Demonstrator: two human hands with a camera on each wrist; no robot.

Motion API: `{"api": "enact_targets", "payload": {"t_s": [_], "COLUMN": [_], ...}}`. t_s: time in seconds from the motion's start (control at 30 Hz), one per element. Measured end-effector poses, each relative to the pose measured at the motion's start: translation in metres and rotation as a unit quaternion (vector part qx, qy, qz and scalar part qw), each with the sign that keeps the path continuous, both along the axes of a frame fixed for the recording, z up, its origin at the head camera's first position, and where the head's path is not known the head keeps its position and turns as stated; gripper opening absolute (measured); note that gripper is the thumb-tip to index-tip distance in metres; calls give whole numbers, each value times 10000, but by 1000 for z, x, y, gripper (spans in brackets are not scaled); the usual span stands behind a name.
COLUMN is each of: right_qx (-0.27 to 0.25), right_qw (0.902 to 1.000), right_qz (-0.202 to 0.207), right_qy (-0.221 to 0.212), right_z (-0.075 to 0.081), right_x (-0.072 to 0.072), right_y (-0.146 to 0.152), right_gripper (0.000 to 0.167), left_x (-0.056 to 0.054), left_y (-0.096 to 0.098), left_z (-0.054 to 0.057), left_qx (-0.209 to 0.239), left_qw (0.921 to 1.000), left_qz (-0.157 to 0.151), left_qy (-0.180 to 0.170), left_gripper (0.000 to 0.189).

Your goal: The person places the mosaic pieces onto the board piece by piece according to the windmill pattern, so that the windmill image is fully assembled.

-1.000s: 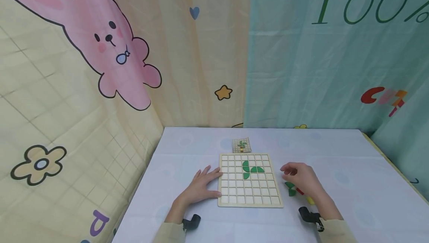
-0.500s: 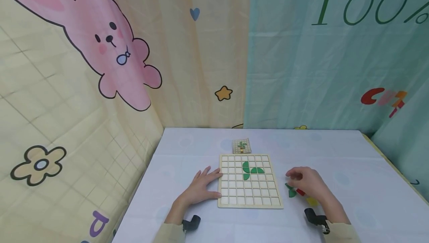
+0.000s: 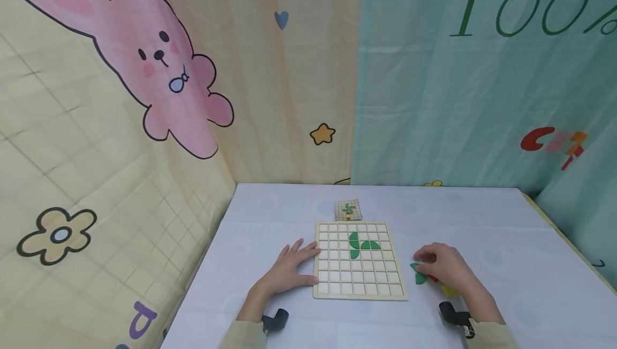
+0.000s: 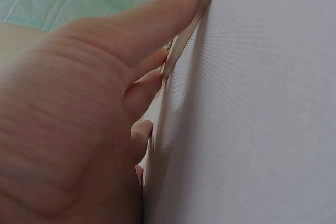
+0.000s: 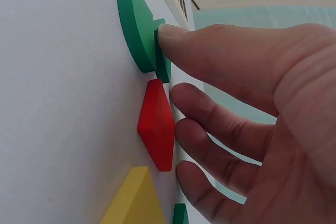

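Note:
My left hand (image 3: 287, 271) rests with spread fingers along the left edge of a gridded wooden board (image 3: 337, 278). In the left wrist view, the thumb (image 4: 157, 22) lies against the board's rim. Several green quarter-circle pieces (image 3: 366, 245) sit in the board's cells. Right of the board, my right hand (image 3: 445, 266) reaches down to loose pieces and pinches a green quarter-circle piece (image 5: 164, 61); its index finger is hidden behind the thumb. A second green piece (image 5: 134, 27) lies beside it, then a red diamond-shaped piece (image 5: 156, 127) and a yellow piece (image 5: 135, 200) under the hand.
A small pattern card (image 3: 348, 210) lies just beyond the board's far edge, printed with a green figure on a grid. White cloth covers the table (image 3: 270, 210). Printed curtains (image 3: 289, 70) hang behind it. Another green piece (image 5: 180, 214) shows low in the right wrist view.
My right hand has moved right and toward me, then down onto the loose green pieces, its thumb and fingertips closing in. The left hand and the pieces on the board have stayed put.

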State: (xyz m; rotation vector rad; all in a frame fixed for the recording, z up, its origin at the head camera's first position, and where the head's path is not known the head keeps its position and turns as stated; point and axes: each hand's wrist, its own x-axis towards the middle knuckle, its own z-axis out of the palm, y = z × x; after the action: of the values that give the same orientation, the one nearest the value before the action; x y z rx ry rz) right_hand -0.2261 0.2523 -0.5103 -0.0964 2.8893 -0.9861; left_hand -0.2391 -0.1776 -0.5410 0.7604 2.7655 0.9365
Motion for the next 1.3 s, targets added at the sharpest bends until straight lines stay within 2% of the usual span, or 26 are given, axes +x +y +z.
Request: {"api": "enact_targets", "payload": {"t_s": [0.63,1.0,1.3], "right_qx": [295,171,104], "right_qw": [9995,9993,9998], "right_qz": [10,-132,-84], "right_qy": [70,-297,-157], "right_z": [-3,-10,-7], "right_x": [-1,-4,-2], "right_y": [-6,-10,-14], "right_gripper": [13,15,17], "left_x": [0,2,1], "left_y": [1,0,0], "left_z": [2,1,1], "left_qx": [-59,-70,-84], "left_qw": [10000,10000,10000], "left_qz": [-2,4,-20], "left_qy": [70,-29,45], "left_gripper": [79,79,78]}}
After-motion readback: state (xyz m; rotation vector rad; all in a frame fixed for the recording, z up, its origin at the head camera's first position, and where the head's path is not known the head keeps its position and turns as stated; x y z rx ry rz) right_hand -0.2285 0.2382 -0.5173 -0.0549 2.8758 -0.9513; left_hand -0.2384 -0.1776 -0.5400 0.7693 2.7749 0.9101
